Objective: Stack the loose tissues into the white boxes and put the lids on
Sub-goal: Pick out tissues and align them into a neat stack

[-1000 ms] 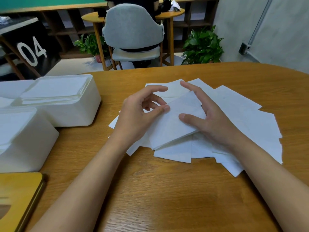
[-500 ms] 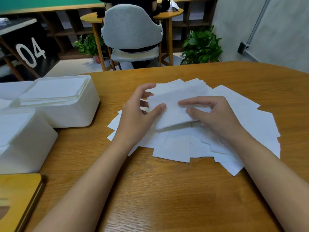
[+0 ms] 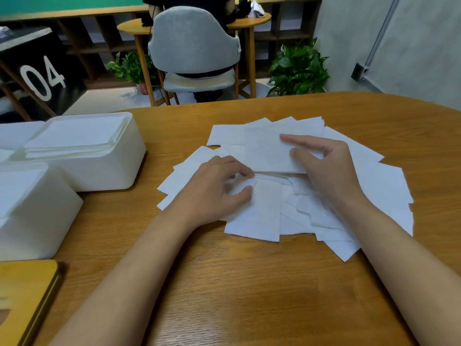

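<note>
Starting at your far left, a wooden lid [image 3: 25,295] lies flat at the near corner of the table [image 3: 224,295], just in front of the near white box [image 3: 37,221]. Behind that box, close enough that you cannot tell whether they touch, stands the far white box [image 3: 99,171]. It has no lid on, and a tidy stack of tissues [image 3: 74,138] fills it up to the rim.

Moving toward the middle, your left hand [image 3: 214,193] rests low on the spread of loose tissues [image 3: 386,186]. Its fingers are curled, and thumb and fingertips pinch the raised corner of a single tissue [image 3: 259,216], which otherwise lies flat on the near edge of the pile.

Just right of that, and a little farther from you, your right hand [image 3: 329,171] grips a gathered bundle [image 3: 267,151] of tissues. Thumb and forefinger lie on its top face near the right end, while the other fingers are tucked out of sight beneath. The bundle is held roughly level above the pile, its long edge running left to right.

Under and around both hands the loose tissues fan out, overlapping at all angles, and reach farthest toward your right forearm. Beyond the table's far edge on that side, a potted plant [image 3: 299,68] stands on the floor by the wall.
</note>
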